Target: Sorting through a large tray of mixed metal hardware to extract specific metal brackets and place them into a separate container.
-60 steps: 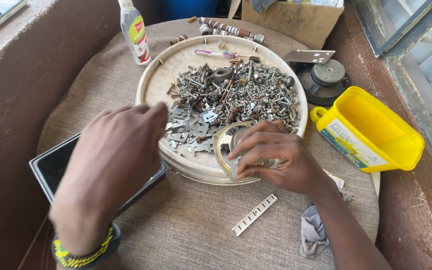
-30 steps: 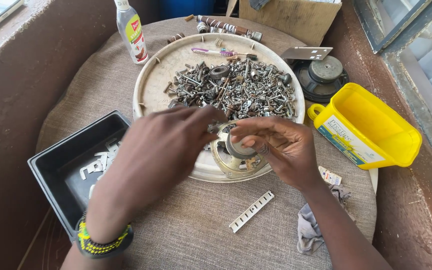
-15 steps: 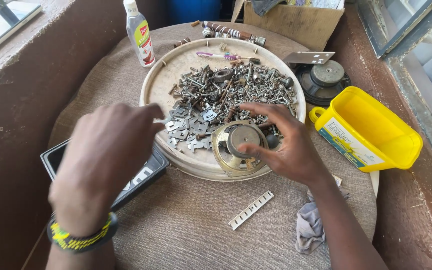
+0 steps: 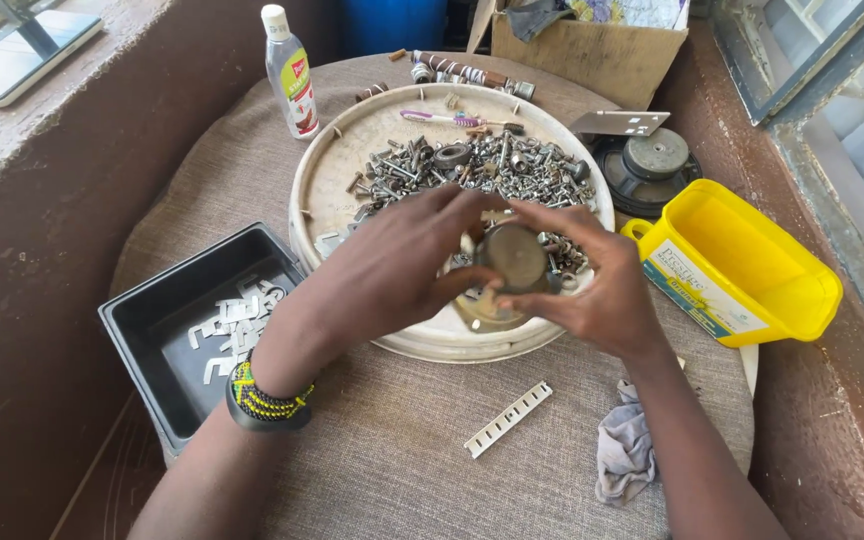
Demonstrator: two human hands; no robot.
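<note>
Both hands, the left hand (image 4: 392, 265) and the right hand (image 4: 592, 290), close their fingers around a round metal part (image 4: 514, 258) held over the near rim of a round tray (image 4: 332, 190) heaped with screws (image 4: 472, 165), a black bin (image 4: 167, 325) left.

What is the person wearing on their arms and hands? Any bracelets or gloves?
Both hands are bare, no gloves. The left hand has a beaded wristband at the wrist, dark with yellow and green beads. The right hand shows no band, ring or watch. No sleeves show on either forearm.
</note>
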